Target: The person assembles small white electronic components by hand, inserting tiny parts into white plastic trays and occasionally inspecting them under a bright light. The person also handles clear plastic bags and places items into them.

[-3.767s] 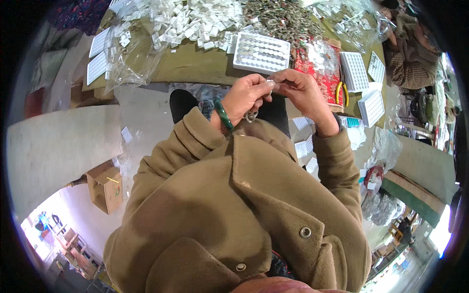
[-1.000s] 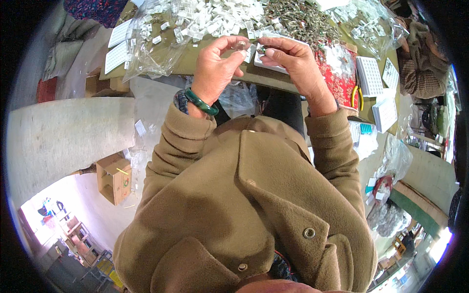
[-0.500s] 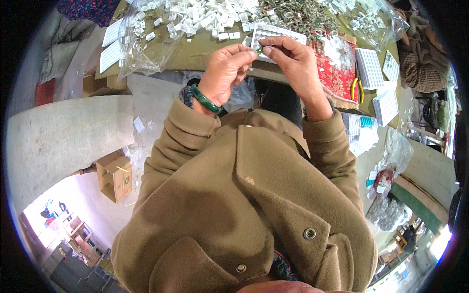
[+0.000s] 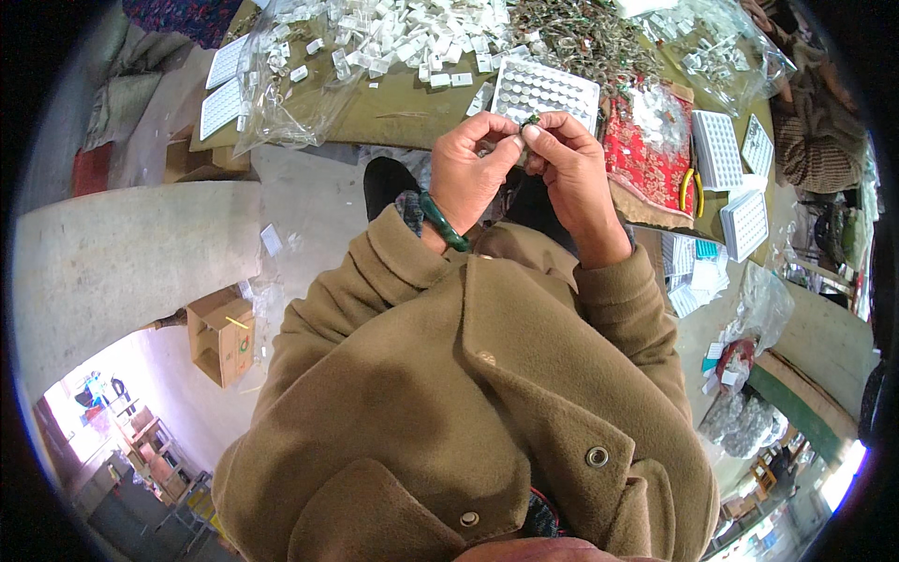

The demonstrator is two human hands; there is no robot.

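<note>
Pinched between the fingertips of both hands is a small piece with a dark green part [image 4: 531, 120]. It is too small to make out its exact kind. My left hand [image 4: 475, 170] is closed, thumb against bent fingers, with a dark green bangle [image 4: 442, 221] at its wrist. My right hand [image 4: 576, 170] is closed too, its thumb and forefinger meeting the left fingertips. Just beyond the hands lies a white tray [image 4: 570, 86] with rows of round slots, its near edge partly hidden by my fingers.
White small boxes [image 4: 403, 42] are heaped across the far table. Metal-looking small pieces [image 4: 581, 37] lie in a pile to their right. A red patterned cloth [image 4: 651, 183], yellow-handled pliers [image 4: 692, 190] and stacked white trays [image 4: 718, 150] are at the right. A clear bag [image 4: 290, 108] lies left.
Both hands have drawn nearer to my body and slightly right, still together around the small green piece. More of the white tray behind them shows now.
</note>
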